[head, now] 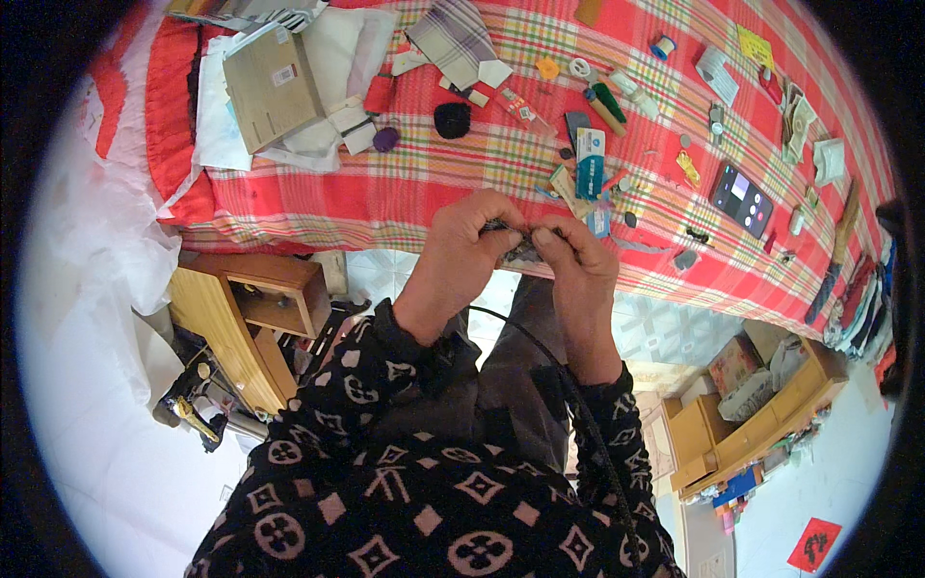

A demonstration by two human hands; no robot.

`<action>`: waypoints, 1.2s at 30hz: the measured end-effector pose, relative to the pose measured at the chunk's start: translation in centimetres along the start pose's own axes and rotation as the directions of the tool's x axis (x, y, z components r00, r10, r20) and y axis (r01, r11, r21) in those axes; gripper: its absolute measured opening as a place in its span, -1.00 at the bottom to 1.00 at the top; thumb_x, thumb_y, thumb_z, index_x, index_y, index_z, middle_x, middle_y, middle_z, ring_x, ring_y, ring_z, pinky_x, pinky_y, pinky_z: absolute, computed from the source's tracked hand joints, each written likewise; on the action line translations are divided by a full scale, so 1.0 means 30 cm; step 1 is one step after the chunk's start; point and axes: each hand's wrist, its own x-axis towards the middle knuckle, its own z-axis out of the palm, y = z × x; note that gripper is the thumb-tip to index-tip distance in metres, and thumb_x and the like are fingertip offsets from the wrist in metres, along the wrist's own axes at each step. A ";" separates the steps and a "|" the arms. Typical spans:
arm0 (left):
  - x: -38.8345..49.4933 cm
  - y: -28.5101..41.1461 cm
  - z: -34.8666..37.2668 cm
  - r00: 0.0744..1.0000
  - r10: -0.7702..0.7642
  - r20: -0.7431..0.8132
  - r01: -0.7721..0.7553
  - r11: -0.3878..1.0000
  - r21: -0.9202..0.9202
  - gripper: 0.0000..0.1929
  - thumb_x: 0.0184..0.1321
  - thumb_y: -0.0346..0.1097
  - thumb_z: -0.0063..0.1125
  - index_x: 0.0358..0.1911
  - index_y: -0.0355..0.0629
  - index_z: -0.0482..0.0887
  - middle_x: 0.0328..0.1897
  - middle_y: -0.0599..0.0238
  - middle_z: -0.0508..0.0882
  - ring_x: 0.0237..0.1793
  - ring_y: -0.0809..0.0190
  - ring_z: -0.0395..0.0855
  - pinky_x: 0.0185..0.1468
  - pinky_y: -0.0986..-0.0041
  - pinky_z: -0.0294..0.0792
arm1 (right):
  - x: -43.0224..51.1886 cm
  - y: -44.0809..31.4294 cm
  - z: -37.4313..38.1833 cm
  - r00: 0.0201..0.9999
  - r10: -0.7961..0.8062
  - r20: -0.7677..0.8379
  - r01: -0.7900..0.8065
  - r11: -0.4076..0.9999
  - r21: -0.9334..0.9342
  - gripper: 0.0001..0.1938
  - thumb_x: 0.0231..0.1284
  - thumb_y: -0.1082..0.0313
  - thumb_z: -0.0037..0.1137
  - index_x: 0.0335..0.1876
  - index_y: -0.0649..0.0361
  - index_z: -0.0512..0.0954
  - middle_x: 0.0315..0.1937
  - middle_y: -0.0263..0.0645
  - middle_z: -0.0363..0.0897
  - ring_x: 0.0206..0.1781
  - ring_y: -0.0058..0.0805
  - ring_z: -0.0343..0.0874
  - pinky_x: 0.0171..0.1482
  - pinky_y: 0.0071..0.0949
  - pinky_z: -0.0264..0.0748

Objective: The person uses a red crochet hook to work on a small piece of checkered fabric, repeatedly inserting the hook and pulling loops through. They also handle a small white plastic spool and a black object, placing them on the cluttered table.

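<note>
Close together at the near edge of the table, my two hands pinch a small piece of dark grey material (522,251), perhaps fabric or mesh. My left hand (457,254) grips its left side between thumb and bent fingers. On the other side my right hand (582,261) pinches it with thumb and forefinger. Fingers hide much of the piece, and a needle or thread cannot be made out. Just beyond my right hand lie a teal and white packet (590,165) and a small blue packet (598,222).
A red checked cloth (325,209) covers the table. On it lie a smartphone (741,199), a cardboard envelope (271,94), black thread or yarn (452,120), a blue spool (663,48) and folded plaid fabric (452,40). A black cable (535,336) crosses my lap; an open wooden drawer (278,289) stands left.
</note>
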 end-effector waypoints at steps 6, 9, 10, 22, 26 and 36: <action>0.003 -0.008 0.012 0.990 0.137 0.012 -0.138 0.985 0.102 -0.89 0.08 -0.59 0.23 -0.35 -0.24 0.59 -0.45 0.36 0.56 -0.38 0.37 0.53 -0.29 0.51 0.38 | -0.018 -0.001 0.004 0.999 0.010 0.033 -0.009 0.999 -0.036 -0.86 0.26 0.47 0.23 -0.12 0.31 0.65 -0.32 -0.27 0.70 -0.22 -0.58 0.63 -0.11 -0.55 0.55; 0.002 -0.007 0.010 0.997 0.068 0.029 -0.069 0.996 0.050 -0.89 0.09 -0.60 0.21 -0.36 -0.25 0.59 -0.44 0.35 0.56 -0.40 0.38 0.54 -0.33 0.52 0.38 | -0.020 0.002 -0.002 0.998 0.047 0.037 -0.046 0.999 -0.027 -0.85 0.24 0.48 0.23 -0.11 0.31 0.64 -0.31 -0.25 0.71 -0.22 -0.56 0.64 -0.10 -0.55 0.56; 0.005 -0.008 0.010 0.996 0.084 0.018 -0.085 0.995 0.053 -0.90 0.09 -0.59 0.21 -0.36 -0.25 0.59 -0.44 0.36 0.56 -0.40 0.38 0.54 -0.33 0.52 0.39 | -0.019 0.003 -0.001 0.999 0.034 0.040 -0.034 0.999 -0.017 -0.84 0.24 0.48 0.23 -0.11 0.32 0.64 -0.31 -0.25 0.71 -0.22 -0.55 0.65 -0.11 -0.55 0.56; -0.016 0.032 -0.010 0.985 0.047 0.165 -0.079 0.978 0.192 -0.76 0.12 -0.36 0.33 -0.15 -0.21 0.62 -0.35 0.32 0.61 -0.30 0.33 0.57 -0.17 0.44 0.43 | -0.064 0.014 -0.023 0.999 0.040 -0.023 -0.039 0.998 0.046 -0.85 0.28 0.56 0.14 -0.09 0.30 0.63 -0.27 -0.31 0.70 -0.19 -0.60 0.63 -0.10 -0.55 0.54; -0.035 0.099 -0.007 0.978 0.034 0.205 -0.094 0.952 0.291 -0.77 0.08 -0.38 0.35 -0.22 -0.25 0.62 -0.43 0.21 0.60 -0.37 0.28 0.55 -0.24 0.39 0.42 | -0.074 0.019 -0.026 0.972 -0.236 -0.007 0.233 0.964 -0.125 -0.88 0.25 0.51 0.20 -0.14 0.32 0.61 -0.30 -0.26 0.66 -0.22 -0.54 0.63 -0.13 -0.52 0.54; -0.067 0.223 0.081 0.949 0.021 0.314 -0.108 0.959 0.261 -0.84 0.08 -0.48 0.28 -0.25 -0.32 0.66 -0.42 0.30 0.65 -0.40 0.35 0.60 -0.30 0.48 0.44 | -0.181 -0.067 -0.102 0.934 -0.292 -0.207 0.325 0.933 0.153 -0.86 0.20 0.52 0.23 -0.15 0.32 0.58 -0.33 -0.20 0.59 -0.23 -0.44 0.60 -0.16 -0.45 0.50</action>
